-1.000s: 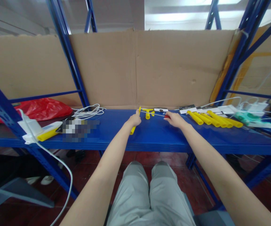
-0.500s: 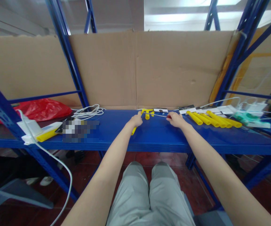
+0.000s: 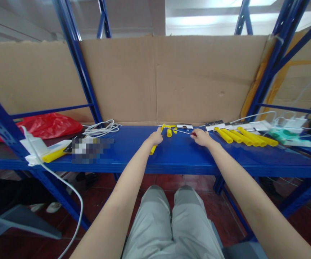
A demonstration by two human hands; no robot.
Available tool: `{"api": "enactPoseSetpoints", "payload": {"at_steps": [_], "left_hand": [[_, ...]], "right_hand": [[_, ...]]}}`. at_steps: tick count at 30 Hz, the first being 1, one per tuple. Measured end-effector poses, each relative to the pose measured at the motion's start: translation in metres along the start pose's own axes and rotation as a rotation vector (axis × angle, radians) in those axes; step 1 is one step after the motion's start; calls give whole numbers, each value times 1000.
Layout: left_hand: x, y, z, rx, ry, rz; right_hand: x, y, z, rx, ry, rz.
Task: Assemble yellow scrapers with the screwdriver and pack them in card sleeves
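Observation:
My left hand (image 3: 156, 137) is closed round a yellow tubular handle (image 3: 153, 150). The handle's lower end sticks out below the fist and its narrower top shows above. My right hand (image 3: 201, 137) grips a screwdriver (image 3: 181, 131) by its dark red handle, mostly hidden in the fingers. Its thin metal shaft points left, with the tip at or close to the top of the yellow handle; contact is too small to tell. Just behind the shaft, a short yellow piece (image 3: 169, 133) and a smaller yellow piece (image 3: 175, 130) lie on the blue shelf (image 3: 134, 144).
Several yellow-handled items (image 3: 246, 136) with black-and-white parts lie to the right, near white adapters (image 3: 293, 124). A black-and-white card (image 3: 184, 126) lies at the back. On the left are coiled white cable (image 3: 105, 126), another yellow handle (image 3: 54, 155) and a red bag (image 3: 50, 125). Cardboard (image 3: 155, 79) stands behind.
The yellow handle in my left hand has shifted and turned slightly, its top now apart from the short yellow piece behind. My right hand and the screwdriver have barely moved.

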State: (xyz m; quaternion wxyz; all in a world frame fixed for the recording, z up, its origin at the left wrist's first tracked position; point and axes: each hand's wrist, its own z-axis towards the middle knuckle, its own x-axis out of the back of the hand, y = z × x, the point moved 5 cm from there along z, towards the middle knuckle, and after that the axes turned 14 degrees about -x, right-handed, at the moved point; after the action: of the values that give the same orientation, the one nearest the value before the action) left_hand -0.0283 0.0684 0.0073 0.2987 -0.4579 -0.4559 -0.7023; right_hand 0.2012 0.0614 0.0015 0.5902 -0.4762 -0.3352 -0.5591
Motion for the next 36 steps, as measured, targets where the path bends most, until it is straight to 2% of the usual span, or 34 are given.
{"api": "enactPoseSetpoints", "payload": {"at_steps": [12,19,31,36], "left_hand": [[-2,-4,1,-4,11,-29],[-2,-3,4,-25,21,34],[-1,-7,2,10,24,-37],[-1,-6,2,-1,26,-27]], "right_hand": [[1,-2,-2,20,12,7],[0,0,-3,34,-9,-17],[-1,36,10,-218,41,-115],[0,43,9,-294,30,-144]]}}
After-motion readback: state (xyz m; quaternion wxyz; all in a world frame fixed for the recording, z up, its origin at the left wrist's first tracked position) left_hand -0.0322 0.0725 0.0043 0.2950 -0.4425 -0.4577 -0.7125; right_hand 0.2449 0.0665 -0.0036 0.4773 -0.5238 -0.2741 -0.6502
